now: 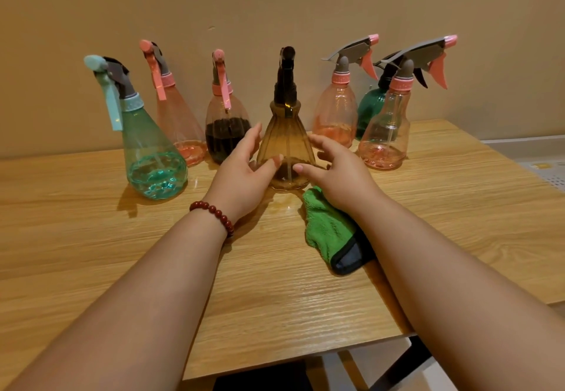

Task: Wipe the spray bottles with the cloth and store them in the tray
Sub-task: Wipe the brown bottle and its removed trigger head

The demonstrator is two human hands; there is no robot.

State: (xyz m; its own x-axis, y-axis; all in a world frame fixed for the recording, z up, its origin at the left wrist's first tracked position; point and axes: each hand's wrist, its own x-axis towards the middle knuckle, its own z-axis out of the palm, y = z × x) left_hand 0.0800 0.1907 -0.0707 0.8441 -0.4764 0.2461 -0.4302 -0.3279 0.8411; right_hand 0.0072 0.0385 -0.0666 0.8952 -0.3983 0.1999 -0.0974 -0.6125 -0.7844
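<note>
The brown spray bottle stands upright on the wooden table, between the two hands and nearest the person in a loose arc of bottles. The left hand is at its left side with fingers spread, the thumb tip touching or almost touching the lower body of the bottle; the right hand mirrors it on the right, fingers spread and thumb reaching toward the same lower part. Neither hand has closed around the bottle, and whether the fingers behind it make contact cannot be told. The green cloth lies on the table just under the right wrist, partly covered by that forearm, with a dark edge showing at its near end. Behind stand a teal bottle on the far left, two pink bottles, a bottle holding dark liquid, another pink bottle, and a clear pink one that hides most of a dark green bottle. Both forearms stretch forward from the bottom edge, bare, the left wrist wearing a red bead bracelet.
</note>
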